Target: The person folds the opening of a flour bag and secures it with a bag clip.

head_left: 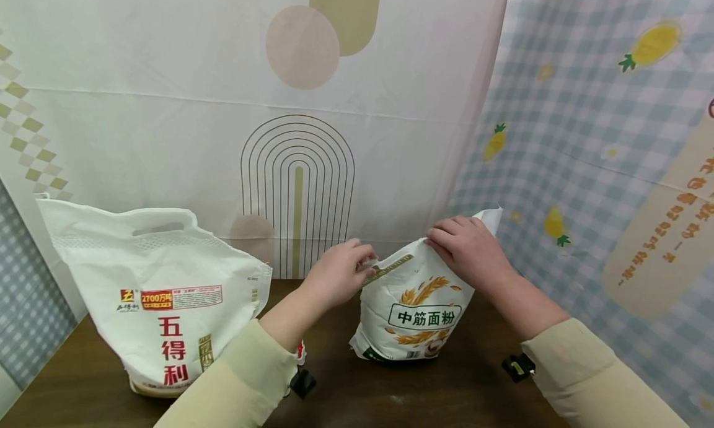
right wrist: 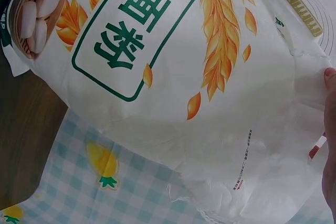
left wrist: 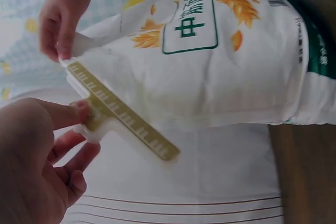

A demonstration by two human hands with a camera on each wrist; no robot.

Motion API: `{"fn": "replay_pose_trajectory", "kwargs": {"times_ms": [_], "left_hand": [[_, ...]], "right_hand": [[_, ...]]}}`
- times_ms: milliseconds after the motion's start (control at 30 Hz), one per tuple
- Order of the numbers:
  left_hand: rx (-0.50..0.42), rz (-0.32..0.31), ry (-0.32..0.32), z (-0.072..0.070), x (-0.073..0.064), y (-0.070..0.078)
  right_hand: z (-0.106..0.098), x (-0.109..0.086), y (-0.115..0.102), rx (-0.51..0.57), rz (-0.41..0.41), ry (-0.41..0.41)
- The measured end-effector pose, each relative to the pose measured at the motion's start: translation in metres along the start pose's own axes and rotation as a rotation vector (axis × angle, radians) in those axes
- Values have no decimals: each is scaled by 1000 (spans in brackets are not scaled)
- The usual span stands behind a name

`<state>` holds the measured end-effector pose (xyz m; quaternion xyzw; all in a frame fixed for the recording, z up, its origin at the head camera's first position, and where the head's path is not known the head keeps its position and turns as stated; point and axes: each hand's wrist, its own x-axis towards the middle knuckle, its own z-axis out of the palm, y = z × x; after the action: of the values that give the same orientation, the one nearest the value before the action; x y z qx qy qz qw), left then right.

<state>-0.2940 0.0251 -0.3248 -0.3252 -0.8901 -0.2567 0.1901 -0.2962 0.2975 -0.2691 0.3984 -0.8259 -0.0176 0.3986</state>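
Note:
A white flour bag [head_left: 385, 316] with green lettering and orange wheat ears stands upright on the table, its top leaning to the right. My left hand [head_left: 337, 273] pinches the handle of a gold-and-clear bag clip [left wrist: 126, 114] between thumb and fingers. The clip's long bar lies along the left part of the bag's top edge, also visible in the right wrist view. My right hand [head_left: 468, 248] grips the top edge further right, fingers over the back and the thumb on the near side. Beyond that hand, a loose corner of the bag sticks up.
A larger white bag [head_left: 156, 261] with red lettering and a cut-out handle stands on the left of the dark wooden table [head_left: 446, 391]. A small red-and-white item [head_left: 301, 352] shows partly behind my left sleeve. Patterned cloth [head_left: 401, 168] hangs behind and at both sides.

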Motion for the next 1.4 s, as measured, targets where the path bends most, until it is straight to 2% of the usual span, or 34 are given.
{"fn": "replay_pose_trajectory", "kwargs": {"times_ms": [167, 300, 433, 567, 700, 833, 900, 1100, 1400], "left_hand": [[133, 66, -16, -16, 3, 11], [138, 3, -74, -28, 2, 18], [108, -79, -101, -34, -1, 20], [84, -103, -122, -36, -2, 22], [121, -119, -141, -37, -2, 29], [171, -123, -142, -36, 0, 36], [167, -125, -138, -34, 1, 37], [102, -146, -124, -27, 1, 33], [-7, -94, -46, -6, 4, 16]], "right_hand": [[-2, 2, -1, -5, 1, -13], [-3, 3, -1, -2, 2, -14], [-3, 4, -2, -1, 0, -12], [-4, 6, -3, -3, -1, -10], [-5, 7, -4, -3, -5, -15], [-5, 7, -4, 6, -11, -18], [-4, 8, -4, 12, -13, -16], [-4, 7, -4, 24, -9, -11], [-3, 6, -4, 31, 7, -16]]}}
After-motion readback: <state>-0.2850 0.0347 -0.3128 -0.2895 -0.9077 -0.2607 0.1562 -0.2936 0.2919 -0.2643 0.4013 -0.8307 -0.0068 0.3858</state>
